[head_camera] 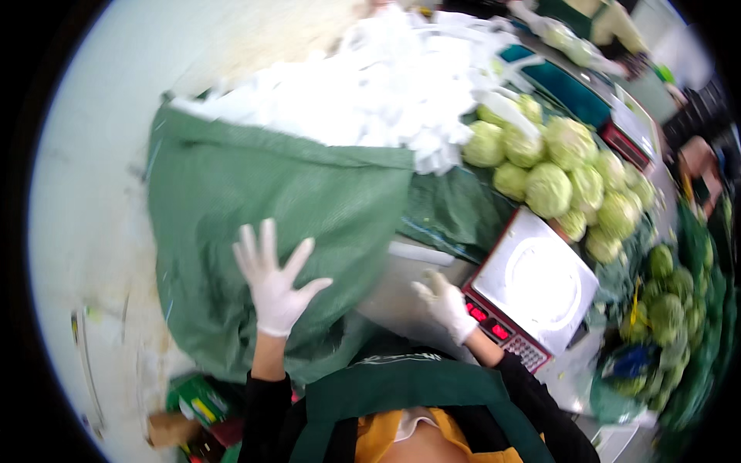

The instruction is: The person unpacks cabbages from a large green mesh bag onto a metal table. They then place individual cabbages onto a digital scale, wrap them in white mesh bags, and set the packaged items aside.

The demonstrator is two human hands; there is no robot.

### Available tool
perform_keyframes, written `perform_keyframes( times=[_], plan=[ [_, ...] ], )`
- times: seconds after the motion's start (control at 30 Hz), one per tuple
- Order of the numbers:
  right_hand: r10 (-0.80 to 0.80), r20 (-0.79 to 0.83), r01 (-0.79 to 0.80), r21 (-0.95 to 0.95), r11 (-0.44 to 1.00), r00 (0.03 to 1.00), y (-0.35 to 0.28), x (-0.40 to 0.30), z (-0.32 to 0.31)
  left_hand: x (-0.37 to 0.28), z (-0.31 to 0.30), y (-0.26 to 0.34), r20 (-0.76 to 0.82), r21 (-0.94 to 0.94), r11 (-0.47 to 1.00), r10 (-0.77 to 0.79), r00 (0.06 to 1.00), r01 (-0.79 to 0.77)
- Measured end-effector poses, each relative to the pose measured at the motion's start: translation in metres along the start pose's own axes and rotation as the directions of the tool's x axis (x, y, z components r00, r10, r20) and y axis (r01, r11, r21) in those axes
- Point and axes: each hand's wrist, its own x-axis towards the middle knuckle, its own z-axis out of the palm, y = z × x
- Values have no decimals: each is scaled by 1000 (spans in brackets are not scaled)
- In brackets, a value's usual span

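My left hand (pixel 276 283), in a white glove, is spread over a large green woven sack (pixel 278 191); whether it touches the fabric I cannot tell. White foam sleeves or netting (pixel 370 87) lie heaped beyond the sack's folded rim. My right hand (pixel 444 304), gloved too, holds nothing, its fingers apart and slightly bent beside the red digital scale (pixel 529 280). Nothing lies on the scale's bare metal plate. A pile of pale green cabbages (pixel 550 188) rises just behind the scale. One white strip (pixel 421 253) lies on the metal table between sack and scale.
A second scale (pixel 631 139) stands beyond the cabbages, near a teal tray (pixel 558 81). Green net sacks of cabbages (pixel 666 318) are at the right. A co-worker's gloved arm (pixel 567 43) shows at the top right. Boxes (pixel 200 405) sit at the lower left.
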Motion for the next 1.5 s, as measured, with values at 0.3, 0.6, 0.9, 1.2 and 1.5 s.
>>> perform_keyframes(
  times=[0.3, 0.6, 0.9, 1.2, 1.5],
  plan=[
    [-128, -262, 139, 23, 990, 957, -27, -5, 24, 119, 129, -120, 590, -43, 947, -233, 773, 318],
    [201, -865, -484, -54, 873, 460, 110, -141, -171, 122, -17, 12, 263, -800, 593, 212, 941, 90],
    [464, -624, -520, 105, 847, 629, 213, -132, -175, 81, 185, 265, 471, -882, 214, 386, 793, 419],
    [470, -586, -479, 154, 864, 660, 193, -143, -162, 64, 164, 243, 220, -839, 543, 388, 895, -29],
    [471, -614, -514, 122, 849, 633, 187, -145, -162, 163, 169, 393, 203, -518, 826, 371, 906, -222]
  ],
)
